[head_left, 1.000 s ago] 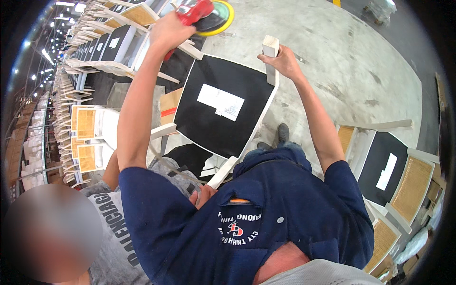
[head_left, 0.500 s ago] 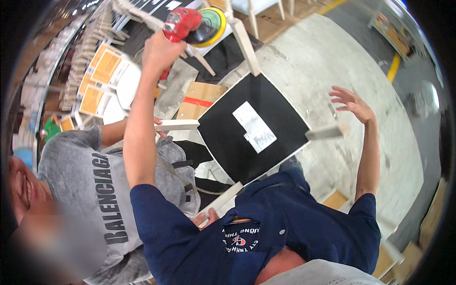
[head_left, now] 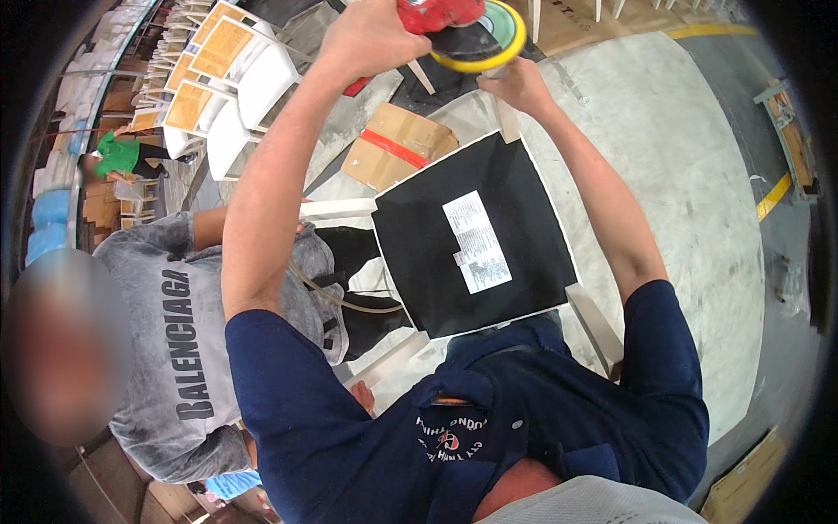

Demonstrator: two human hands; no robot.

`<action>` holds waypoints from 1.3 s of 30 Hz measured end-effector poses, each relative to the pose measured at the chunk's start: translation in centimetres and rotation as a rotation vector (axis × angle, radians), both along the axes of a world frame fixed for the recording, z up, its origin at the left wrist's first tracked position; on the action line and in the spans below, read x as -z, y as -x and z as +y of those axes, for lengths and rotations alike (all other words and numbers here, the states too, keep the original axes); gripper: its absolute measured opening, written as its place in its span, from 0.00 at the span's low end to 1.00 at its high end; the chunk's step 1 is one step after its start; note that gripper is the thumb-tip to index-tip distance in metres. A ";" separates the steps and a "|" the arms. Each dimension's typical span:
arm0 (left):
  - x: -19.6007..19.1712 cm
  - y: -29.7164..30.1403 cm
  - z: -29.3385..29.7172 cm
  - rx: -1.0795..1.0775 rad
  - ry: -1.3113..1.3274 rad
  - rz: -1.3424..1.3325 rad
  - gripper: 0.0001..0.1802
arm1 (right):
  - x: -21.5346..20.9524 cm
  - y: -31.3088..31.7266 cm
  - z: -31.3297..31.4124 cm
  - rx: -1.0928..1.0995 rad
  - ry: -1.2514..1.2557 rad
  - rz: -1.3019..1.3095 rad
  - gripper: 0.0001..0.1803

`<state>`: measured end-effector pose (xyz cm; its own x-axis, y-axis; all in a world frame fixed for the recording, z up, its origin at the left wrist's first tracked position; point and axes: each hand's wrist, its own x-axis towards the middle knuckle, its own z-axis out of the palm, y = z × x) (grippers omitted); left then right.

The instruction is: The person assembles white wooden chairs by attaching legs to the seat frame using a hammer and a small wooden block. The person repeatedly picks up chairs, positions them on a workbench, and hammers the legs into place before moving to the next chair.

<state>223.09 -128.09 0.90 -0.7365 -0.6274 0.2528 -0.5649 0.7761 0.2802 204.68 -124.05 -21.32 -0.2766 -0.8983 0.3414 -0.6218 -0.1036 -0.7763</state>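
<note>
An upturned white chair shows its black seat underside [head_left: 423,253] with a white paper label [head_left: 477,242]; its white legs stick out toward me and to the sides. My left hand [head_left: 371,37] is raised at the top of the view, shut on a red power sander [head_left: 445,13] with a yellow-rimmed green disc [head_left: 489,42]. My right hand [head_left: 517,87] grips the far white chair leg [head_left: 507,127] just below the disc. The disc hovers close over that hand and the leg's end.
A co-worker in a grey printed shirt [head_left: 175,314] crouches at my left, close to the chair. A cardboard box with red tape [head_left: 397,144] lies beyond. White chairs with orange undersides [head_left: 218,79] are stacked far left. Concrete floor with a yellow line [head_left: 772,196] lies to the right.
My right hand, open and off the chair half a second ago, now grips a chair leg near the sander. The chair has turned and sits closer below me.
</note>
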 end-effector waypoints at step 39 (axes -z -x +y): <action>1.0 -3.3 -6.1 -0.473 0.028 -0.130 0.20 | -0.9 -2.0 0.7 0.052 0.023 -0.002 0.26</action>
<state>226.39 -134.18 -0.10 -0.3994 -0.8949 0.1990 -0.8862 0.4325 0.1663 206.71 -123.38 -20.44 -0.3235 -0.8746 0.3611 -0.6253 -0.0889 -0.7753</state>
